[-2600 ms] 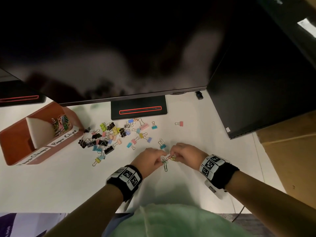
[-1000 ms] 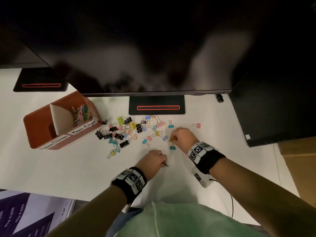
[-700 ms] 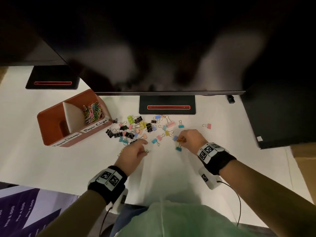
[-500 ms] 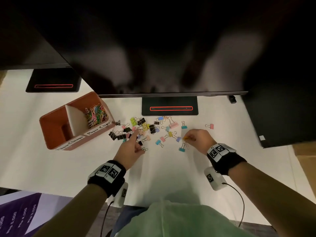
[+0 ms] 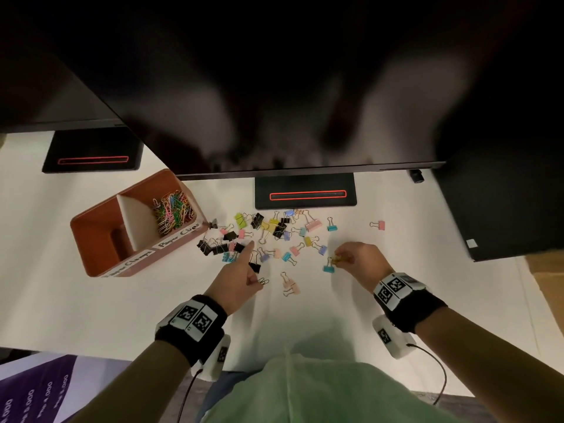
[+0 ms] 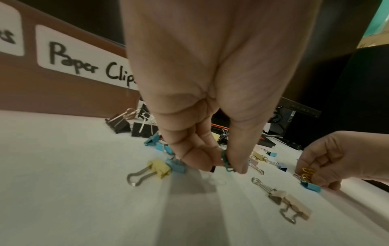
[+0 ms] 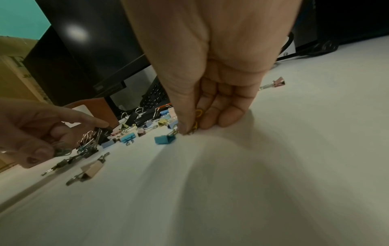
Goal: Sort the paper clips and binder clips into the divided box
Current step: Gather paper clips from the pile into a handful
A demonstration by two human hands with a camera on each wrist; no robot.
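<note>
A brown divided box (image 5: 91, 239) stands at the left; its right compartment, labelled "Paper Clips", holds coloured paper clips (image 5: 172, 210). Coloured and black binder clips (image 5: 268, 233) lie scattered on the white table between the box and my hands. My left hand (image 5: 254, 277) pinches a green paper clip (image 6: 226, 162) between thumb and curled fingers just above the table, index finger stretched toward the pile. My right hand (image 5: 340, 257) pinches yellow paper clips (image 7: 197, 116), fingertips on the table beside a blue binder clip (image 7: 165, 139).
A large dark monitor (image 5: 274, 87) overhangs the back of the table, its stand base (image 5: 305, 195) behind the pile. A second base (image 5: 91, 154) sits at the far left, a dark case (image 5: 503, 193) at the right. A lone pink binder clip (image 5: 378, 225) lies apart.
My left hand has moved left and forward from the front middle of the table to the near edge of the binder clip pile, still pinching a paper clip. The right hand has hardly moved.
</note>
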